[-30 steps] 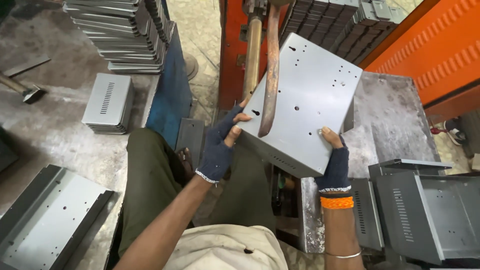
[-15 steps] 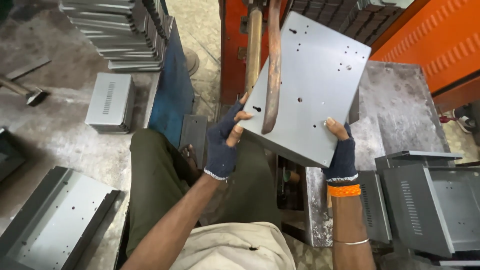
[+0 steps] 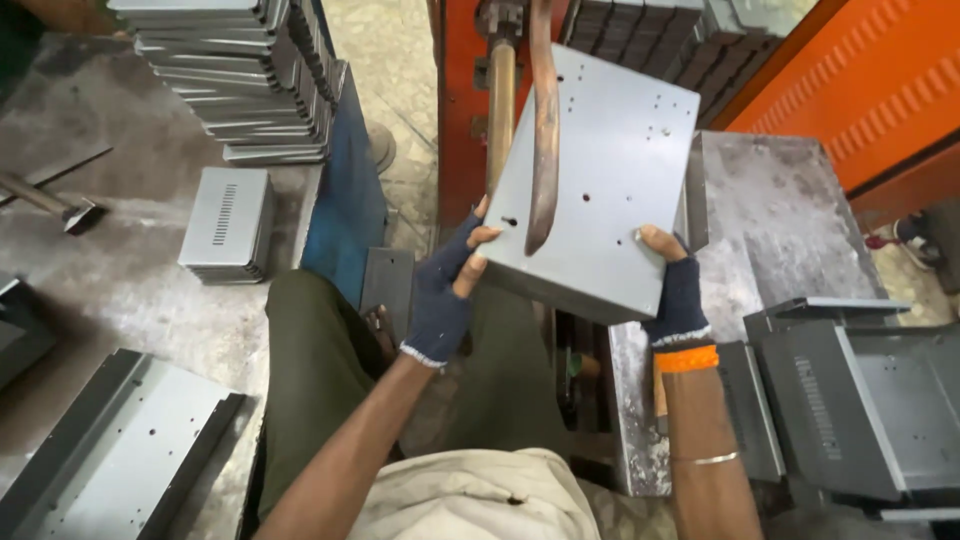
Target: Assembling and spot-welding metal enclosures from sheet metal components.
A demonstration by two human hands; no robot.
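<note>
Grey sheet-metal panel (image 3: 610, 180), flat w/ folded edges and a scatter of small punched holes, smooth matte finish, held up tilted in front of the orange machine (image 3: 462, 100). Left hand (image 3: 447, 290) in a dark fingerless knit glove w/ frayed cuff is clamped on the panel's lower-left edge, thumb on top. Right hand (image 3: 672, 290), same kind of glove plus an orange wristband, grips the lower-right corner, fingers mostly hidden behind the metal. Curved copper-ish rod (image 3: 543, 130), worn and rusty-looking, comes down over the panel face, tip at or just above the surface near a hole, can't tell if it's touching. Straight brass-coloured rod (image 3: 500, 110) sits behind the panel's left edge, lower end hidden. Scuffed steel table (image 3: 770, 200) to the right, partly covered by the panel. Dark grey vented boxes (image 3: 860, 400) at right, cut off by the frame. Stack of similar trays (image 3: 240, 80) top left, one vented cover (image 3: 225, 225) on the floor.
</note>
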